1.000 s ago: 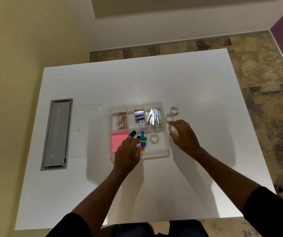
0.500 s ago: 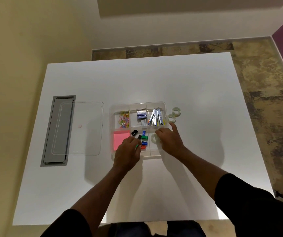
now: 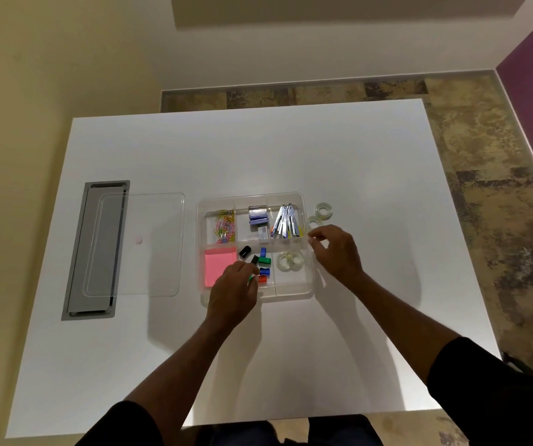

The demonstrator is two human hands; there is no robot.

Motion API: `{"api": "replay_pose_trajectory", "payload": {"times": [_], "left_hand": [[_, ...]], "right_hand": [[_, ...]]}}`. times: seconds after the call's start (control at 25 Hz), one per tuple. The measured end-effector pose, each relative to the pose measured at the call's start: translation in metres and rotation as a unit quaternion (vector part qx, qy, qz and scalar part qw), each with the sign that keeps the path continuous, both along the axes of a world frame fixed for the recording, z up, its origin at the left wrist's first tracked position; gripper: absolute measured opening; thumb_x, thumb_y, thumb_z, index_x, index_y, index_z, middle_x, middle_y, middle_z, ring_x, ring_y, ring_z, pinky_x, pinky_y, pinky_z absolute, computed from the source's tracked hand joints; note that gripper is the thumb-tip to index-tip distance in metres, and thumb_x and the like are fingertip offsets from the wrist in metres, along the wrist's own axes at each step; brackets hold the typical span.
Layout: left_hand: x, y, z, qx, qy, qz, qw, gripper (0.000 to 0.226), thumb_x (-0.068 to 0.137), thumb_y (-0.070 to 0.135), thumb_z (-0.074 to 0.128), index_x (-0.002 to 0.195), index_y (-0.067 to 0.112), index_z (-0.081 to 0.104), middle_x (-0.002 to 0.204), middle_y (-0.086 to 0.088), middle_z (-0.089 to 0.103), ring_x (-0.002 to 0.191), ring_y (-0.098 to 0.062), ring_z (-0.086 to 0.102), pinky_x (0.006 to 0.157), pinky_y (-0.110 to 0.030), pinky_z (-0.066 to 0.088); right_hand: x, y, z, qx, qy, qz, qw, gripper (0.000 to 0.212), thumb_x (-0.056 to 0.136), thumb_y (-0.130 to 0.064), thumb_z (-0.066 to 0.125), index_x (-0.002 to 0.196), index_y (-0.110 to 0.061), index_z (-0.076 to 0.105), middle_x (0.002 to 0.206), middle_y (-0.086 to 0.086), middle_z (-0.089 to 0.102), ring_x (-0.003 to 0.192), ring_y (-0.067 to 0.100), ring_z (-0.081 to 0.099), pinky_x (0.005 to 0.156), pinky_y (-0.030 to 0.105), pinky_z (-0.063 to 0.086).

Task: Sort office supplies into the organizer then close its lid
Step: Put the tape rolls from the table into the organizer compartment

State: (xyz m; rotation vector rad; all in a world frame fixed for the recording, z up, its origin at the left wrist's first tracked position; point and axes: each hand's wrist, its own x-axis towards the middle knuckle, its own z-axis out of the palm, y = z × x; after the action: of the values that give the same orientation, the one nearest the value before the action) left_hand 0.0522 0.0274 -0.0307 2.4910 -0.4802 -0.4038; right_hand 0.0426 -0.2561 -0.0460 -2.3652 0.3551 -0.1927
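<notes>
A clear plastic organizer tray [image 3: 294,294] with six compartments is sitting on the white tabletop [image 3: 258,149], and everything here is placed relative to that tray. Its clear flat lid [image 3: 136,244] is lying off to the left of it, partly covering a grey metal cable hatch [image 3: 78,252] set into the tabletop.

Inside the tray, multicoloured paper clips [image 3: 225,226] are filling the far-left compartment, small blue staple boxes [image 3: 258,216] are sitting in the far-middle one, and silver staplers [image 3: 286,221] are lying in the far-right one. A pink sticky-note pad [image 3: 218,267] is occupying the near-left compartment, coloured binder clips [image 3: 263,265] are scattered in the near-middle one, and two clear tape rolls [image 3: 290,261] are resting in the near-right one.

The left hand [image 3: 233,294] is curling over the tray's near-middle compartment, fingers bent down among the binder clips; it seems to be pinching something green, though the view is too small to be sure. The right hand [image 3: 336,252] is hovering at the tray's right edge, thumb and forefinger nearly closed, apparently holding nothing.

Two more clear tape rolls [image 3: 320,215] are lying on the tabletop just beyond the tray's far-right corner.
</notes>
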Motion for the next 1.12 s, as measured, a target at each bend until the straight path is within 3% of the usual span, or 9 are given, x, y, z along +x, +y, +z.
{"api": "replay_pose_trajectory", "payload": {"times": [0.12,0.24,0.36,0.48,0.64,0.84,1.0,1.12], "left_hand": [[0.001,-0.002,-0.003,0.003,0.005,-0.003,1.000,0.017,0.100,0.019,0.067,0.116,0.017,0.071,0.115,-0.001,0.073,0.101,-0.013,0.064,0.080,-0.030,0.059],[0.002,-0.004,-0.005,0.006,0.009,-0.001,1.000,0.018,0.100,0.019,0.068,0.117,0.016,0.071,0.115,-0.002,0.074,0.101,-0.015,0.065,0.080,-0.034,0.061],[0.003,-0.005,-0.005,0.006,0.012,0.000,1.000,0.019,0.099,0.018,0.068,0.118,0.016,0.071,0.116,-0.003,0.074,0.102,-0.017,0.066,0.082,-0.036,0.062],[0.003,-0.004,-0.005,0.002,0.013,0.003,1.000,0.018,0.100,0.018,0.068,0.118,0.016,0.071,0.115,-0.003,0.074,0.102,-0.016,0.066,0.081,-0.035,0.062],[0.001,-0.003,-0.003,0.005,0.015,0.003,1.000,0.018,0.100,0.019,0.067,0.118,0.017,0.070,0.114,-0.003,0.074,0.100,-0.016,0.066,0.079,-0.036,0.062],[-0.001,-0.002,0.004,0.005,0.015,0.003,1.000,0.024,0.100,0.017,0.067,0.124,0.017,0.069,0.116,-0.004,0.075,0.102,-0.018,0.067,0.078,-0.035,0.061],[-0.005,-0.001,0.007,0.007,0.014,0.000,1.000,0.025,0.099,0.016,0.068,0.124,0.017,0.069,0.117,-0.005,0.075,0.103,-0.018,0.069,0.079,-0.033,0.060],[-0.008,0.001,0.009,0.009,0.014,-0.005,1.000,0.024,0.100,0.017,0.067,0.124,0.017,0.069,0.118,-0.004,0.075,0.104,-0.020,0.068,0.080,-0.033,0.058]], "right_hand": [[0.011,-0.025,-0.011,-0.026,0.117,-0.038,0.992,0.036,0.085,-0.015,0.081,0.120,-0.017,0.073,0.119,0.005,0.072,0.104,0.025,0.069,0.087,0.043,0.060],[0.029,-0.036,-0.014,-0.166,0.174,0.073,0.968,0.068,0.083,-0.017,0.079,0.146,-0.019,0.054,0.150,0.005,0.056,0.130,0.033,0.058,0.091,0.048,0.059],[0.046,-0.034,-0.016,-0.258,0.186,0.186,0.930,0.079,0.079,-0.008,0.077,0.153,-0.016,0.048,0.162,0.006,0.046,0.144,0.034,0.049,0.087,0.050,0.059],[0.050,-0.027,-0.020,-0.272,0.195,0.200,0.921,0.077,0.077,-0.007,0.078,0.149,-0.011,0.052,0.158,0.006,0.051,0.141,0.036,0.050,0.085,0.048,0.058],[0.034,-0.020,-0.025,-0.267,0.172,0.188,0.929,0.054,0.075,0.000,0.070,0.127,-0.011,0.064,0.131,0.005,0.066,0.121,0.036,0.058,0.073,0.042,0.055],[0.002,-0.018,-0.029,-0.206,0.185,0.133,0.952,0.027,0.087,-0.005,0.064,0.112,-0.014,0.060,0.110,0.006,0.060,0.105,0.031,0.059,0.063,0.039,0.054],[-0.007,-0.015,-0.024,-0.113,0.198,0.017,0.974,0.030,0.086,-0.015,0.072,0.114,-0.012,0.061,0.111,0.010,0.063,0.102,0.033,0.062,0.070,0.038,0.053],[-0.011,-0.008,-0.010,-0.028,0.146,-0.049,0.988,0.040,0.083,-0.021,0.079,0.118,-0.013,0.062,0.114,0.009,0.063,0.100,0.030,0.063,0.077,0.044,0.058]]}}
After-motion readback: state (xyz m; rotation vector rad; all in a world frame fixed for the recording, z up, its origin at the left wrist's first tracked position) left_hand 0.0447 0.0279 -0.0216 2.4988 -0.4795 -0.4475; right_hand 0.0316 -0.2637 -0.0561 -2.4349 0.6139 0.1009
